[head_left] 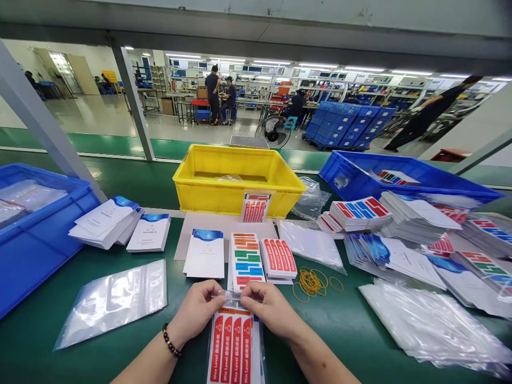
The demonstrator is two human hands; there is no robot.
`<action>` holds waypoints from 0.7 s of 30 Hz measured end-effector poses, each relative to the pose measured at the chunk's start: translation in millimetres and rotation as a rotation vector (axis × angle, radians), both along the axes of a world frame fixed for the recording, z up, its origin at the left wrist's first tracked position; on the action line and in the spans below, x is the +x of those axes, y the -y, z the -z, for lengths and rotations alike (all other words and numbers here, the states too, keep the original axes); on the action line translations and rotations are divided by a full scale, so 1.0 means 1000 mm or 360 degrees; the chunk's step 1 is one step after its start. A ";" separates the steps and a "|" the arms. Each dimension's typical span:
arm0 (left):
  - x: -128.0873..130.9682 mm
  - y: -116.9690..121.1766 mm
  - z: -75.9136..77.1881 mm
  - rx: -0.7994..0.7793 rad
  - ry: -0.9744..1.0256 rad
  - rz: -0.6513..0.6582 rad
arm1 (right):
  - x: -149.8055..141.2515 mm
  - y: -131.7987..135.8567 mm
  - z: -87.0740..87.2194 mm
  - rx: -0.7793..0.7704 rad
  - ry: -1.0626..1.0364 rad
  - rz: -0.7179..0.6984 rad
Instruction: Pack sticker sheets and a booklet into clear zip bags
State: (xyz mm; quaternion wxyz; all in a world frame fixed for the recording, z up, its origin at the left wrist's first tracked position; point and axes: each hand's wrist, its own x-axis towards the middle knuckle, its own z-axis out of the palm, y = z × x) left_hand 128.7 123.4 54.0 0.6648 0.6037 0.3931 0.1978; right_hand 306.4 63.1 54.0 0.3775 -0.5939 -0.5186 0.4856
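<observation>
Forearms angled inward from the near edge, the left hand (200, 310) and right hand (271, 309) each pinched the top of a clear bag (234, 302) between thumb and fingers, near the middle of the green table (188, 368). Inside, a red-striped label sheet (232, 346) read "Max Level" and "Min Level" (Chinese characters followed each).

From here I can read the red sticker sheet (232, 346) inside the clear bag (233, 303) up front: "Max Level" and "Min Level" along its strips, Chinese characters after the English. The red sticker stack (279, 258) beyond it carries "Max Level" too. The lettering on the multicoloured sheet (247, 261) and the white booklet (204, 256) beside it is too small for me.
</observation>
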 end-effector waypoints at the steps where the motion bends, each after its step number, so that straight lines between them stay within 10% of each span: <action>1: 0.000 0.000 -0.001 -0.0038 0.0013 -0.0004 | 0.000 0.000 0.000 0.0024 0.0019 0.0022; 21: -0.002 0.001 -0.005 -0.0207 0.0089 -0.0083 | 0.005 0.000 -0.002 0.0002 -0.0020 0.0030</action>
